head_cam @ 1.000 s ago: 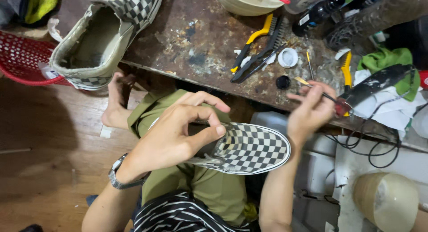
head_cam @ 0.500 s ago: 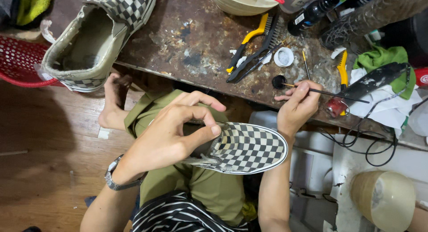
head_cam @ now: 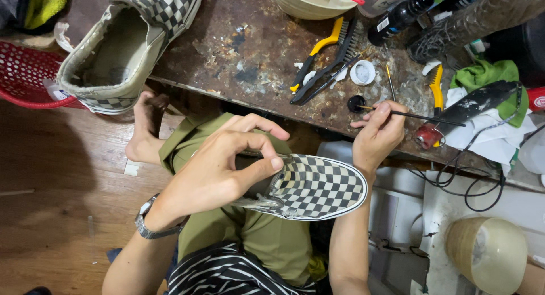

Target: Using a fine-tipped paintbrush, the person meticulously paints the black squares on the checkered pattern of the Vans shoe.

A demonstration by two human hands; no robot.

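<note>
Here the left hand [head_cam: 213, 170] grips a checkered shoe [head_cam: 309, 187] over the lap, while the right hand [head_cam: 377, 137] pinches a thin brush [head_cam: 420, 116], tip at a small black paint cap [head_cam: 356, 104] on the tabletop [head_cam: 255, 57]; loading paint seems underway, and careful dabbing on the shoe likely follows.

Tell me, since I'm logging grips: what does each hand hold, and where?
The left hand grips the checkered shoe at its opening, by the heel end. The right hand pinches a thin brush near its tip end.
</note>
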